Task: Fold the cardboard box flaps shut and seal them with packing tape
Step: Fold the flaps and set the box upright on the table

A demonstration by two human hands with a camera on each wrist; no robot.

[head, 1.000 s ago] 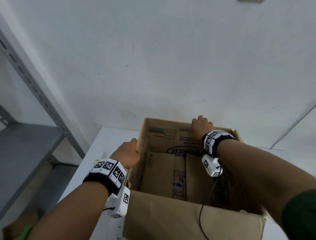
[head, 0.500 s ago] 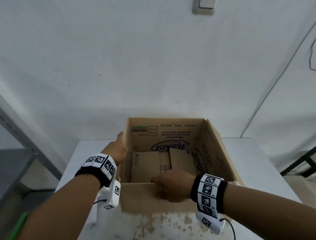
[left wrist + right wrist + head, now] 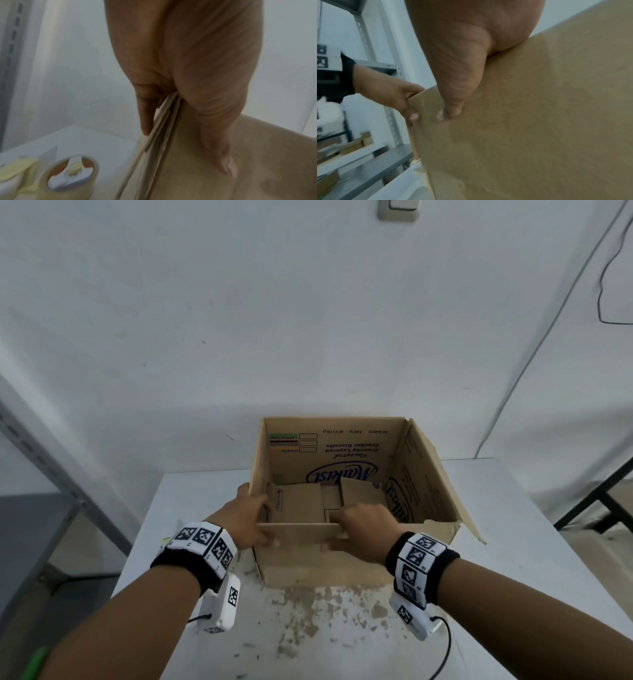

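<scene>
Both of my hands grip the near wall of the cardboard box point(image 3: 346, 460). My left hand point(image 3: 247, 520) holds the near-left corner: the left wrist view shows the fingers point(image 3: 145, 113) on one side of the layered cardboard edge and the thumb on the other, pinching it. My right hand point(image 3: 363, 530) is hooked over the near rim close to its middle; the right wrist view shows the thumb point(image 3: 452, 108) pressed flat on the outer face of the near wall, with the remaining fingers over the rim and out of sight.

Box position: it stands upright on the white table point(image 3: 534, 542), near the far edge, close to the white wall point(image 3: 308, 320). Its top is open. The far flap and the right flap point(image 3: 442, 474) stand up, and the right flap leans outward with a torn near corner. Loose flat cardboard pieces point(image 3: 301, 501) lie on the box floor. Printing on the inner far wall reads upside down.

Tape position: a roll of packing tape point(image 3: 72, 174) lies on the table just left of the box, visible only in the left wrist view and blurred.

Surroundings: a grey metal shelf rack point(image 3: 30, 508) stands to the left of the table. A light switch point(image 3: 399, 210) is mounted on the wall above. The table surface near my wrists shows worn, chipped patches point(image 3: 329, 607).
</scene>
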